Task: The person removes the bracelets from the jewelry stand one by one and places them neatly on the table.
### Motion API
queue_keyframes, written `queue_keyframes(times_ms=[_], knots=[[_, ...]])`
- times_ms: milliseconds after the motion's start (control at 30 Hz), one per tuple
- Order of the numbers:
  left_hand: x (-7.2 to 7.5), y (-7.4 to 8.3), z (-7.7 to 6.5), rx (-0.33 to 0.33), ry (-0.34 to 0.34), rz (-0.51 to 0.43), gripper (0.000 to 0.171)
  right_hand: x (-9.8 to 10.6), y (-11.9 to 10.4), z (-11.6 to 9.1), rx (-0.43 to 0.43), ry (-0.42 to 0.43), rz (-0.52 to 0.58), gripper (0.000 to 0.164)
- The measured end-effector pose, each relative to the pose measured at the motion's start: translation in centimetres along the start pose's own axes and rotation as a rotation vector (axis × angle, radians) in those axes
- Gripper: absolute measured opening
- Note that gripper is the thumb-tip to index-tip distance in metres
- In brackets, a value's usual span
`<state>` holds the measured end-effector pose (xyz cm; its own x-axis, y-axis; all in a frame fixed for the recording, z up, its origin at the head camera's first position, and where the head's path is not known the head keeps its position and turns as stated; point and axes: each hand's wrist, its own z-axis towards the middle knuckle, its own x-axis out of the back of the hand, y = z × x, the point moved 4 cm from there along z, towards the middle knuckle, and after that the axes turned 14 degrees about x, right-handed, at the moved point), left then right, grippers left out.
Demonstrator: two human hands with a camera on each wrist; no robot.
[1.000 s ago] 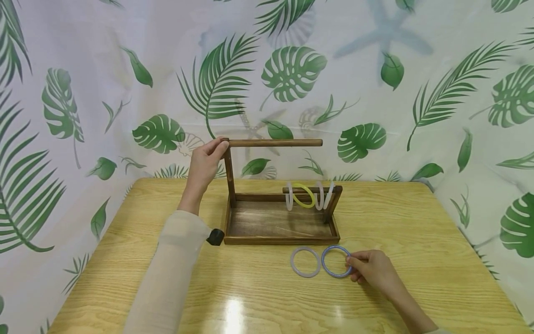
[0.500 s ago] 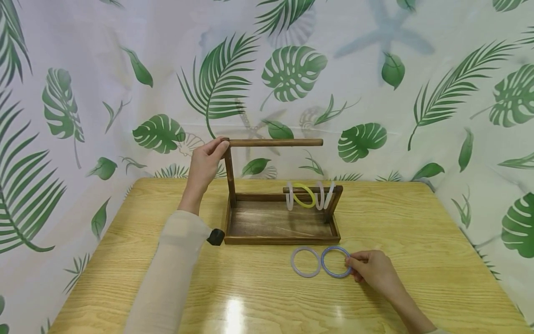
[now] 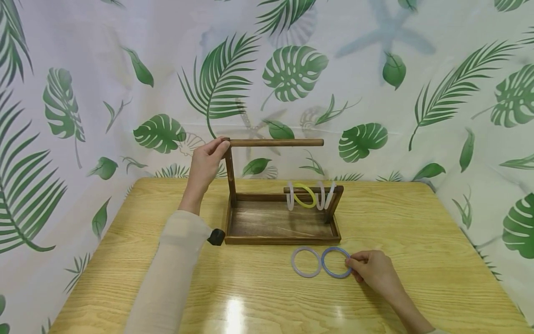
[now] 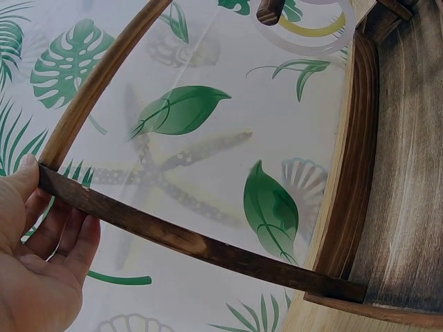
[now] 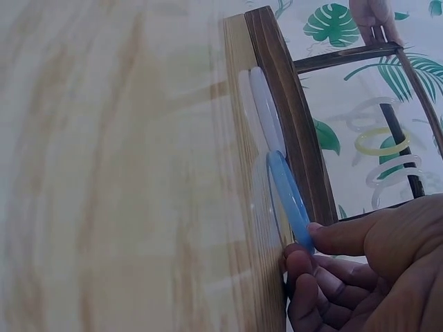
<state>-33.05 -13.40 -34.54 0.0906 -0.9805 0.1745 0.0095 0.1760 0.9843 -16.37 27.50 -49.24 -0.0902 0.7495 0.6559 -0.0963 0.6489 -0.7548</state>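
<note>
My left hand [image 3: 205,163] pinches the top corner of a dark wooden rack, where the tall left post [image 4: 187,242] meets the long upper bar [image 3: 277,143]. Near the table's front, my right hand [image 3: 373,271] pinches the right edge of a blue ring [image 3: 327,274] between thumb and fingers. Just left of it a pale lilac ring [image 3: 293,265] lies flat on the table, its side close to or touching the blue one. On the rack's lower bar hang a yellow ring [image 3: 308,204] and several whitish rings [image 3: 290,204], slightly tilted.
The rack's shallow wooden tray [image 3: 283,240] stands mid-table, its front edge just behind the two loose rings. A short right post [image 3: 333,206] carries the lower bar. Behind the wooden table [image 3: 396,208] hangs a leaf-print cloth [image 3: 367,106].
</note>
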Motion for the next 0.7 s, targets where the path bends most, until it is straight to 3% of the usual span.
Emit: queue_keyframes(times_ms=[700], knots=[[-0.06,0.07,-0.02,0.015,-0.003,-0.006,0.049,0.13,-0.18,-0.11,0.001,0.01,0.015,0.016]])
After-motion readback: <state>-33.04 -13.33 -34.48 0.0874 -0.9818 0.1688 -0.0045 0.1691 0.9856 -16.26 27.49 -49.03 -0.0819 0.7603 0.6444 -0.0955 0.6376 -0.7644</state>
